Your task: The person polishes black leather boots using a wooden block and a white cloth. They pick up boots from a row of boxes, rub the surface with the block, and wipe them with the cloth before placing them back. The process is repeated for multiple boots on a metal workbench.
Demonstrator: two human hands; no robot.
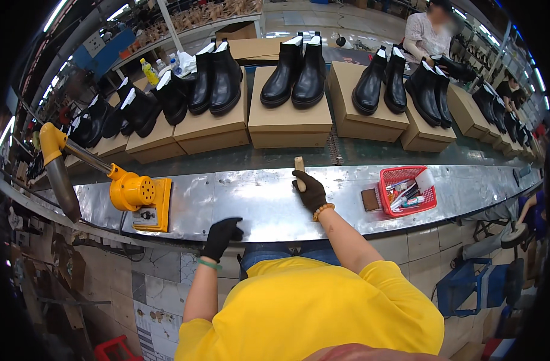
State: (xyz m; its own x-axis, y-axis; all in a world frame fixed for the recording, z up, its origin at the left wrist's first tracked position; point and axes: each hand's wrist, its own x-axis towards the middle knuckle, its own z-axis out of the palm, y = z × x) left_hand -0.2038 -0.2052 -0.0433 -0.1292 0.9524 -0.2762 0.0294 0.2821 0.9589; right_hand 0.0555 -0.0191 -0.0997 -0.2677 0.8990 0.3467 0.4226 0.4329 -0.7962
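Observation:
My right hand, in a dark glove, is closed around a pale wooden stick-like piece over the metal bench. Only the piece's upper end shows clearly; the rest is under my fingers, so its exact kind is hidden. My left hand, in a black glove, hovers at the bench's near edge with thumb and fingers apart and nothing visible in it. Beyond the bench, a pair of black ankle boots with white stuffing stands on a brown cardboard box. Similar pairs on boxes run to both sides.
A yellow machine with a nozzle stands on the bench at left. At right are a red plastic basket of tubes and tools and a brown block. Behind the boots, another person handles a black boot.

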